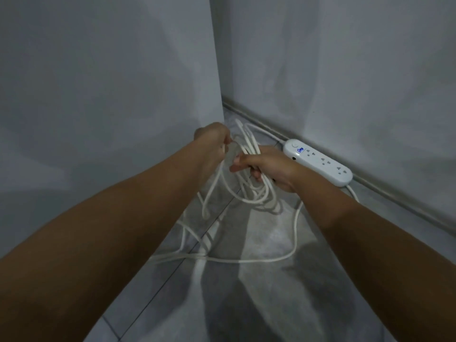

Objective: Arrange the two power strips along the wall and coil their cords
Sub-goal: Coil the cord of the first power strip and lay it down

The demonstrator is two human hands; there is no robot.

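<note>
A white power strip [318, 162] lies on the floor along the foot of the right wall, a small blue light lit near its far end. Its white cord [293, 233] trails from its near end across the tiles in loose loops. My right hand [269, 169] grips a bundle of cord loops [249, 193] that hang down from it just above the floor. My left hand [212, 141] pinches a strand of the same cord beside the bundle. Only one power strip is in view.
Grey walls meet in a corner just behind my hands; the left wall [111, 95] stands close. A skirting strip [394, 193] runs along the right wall. Slack cord crosses the tiled floor [259, 292] in front of me.
</note>
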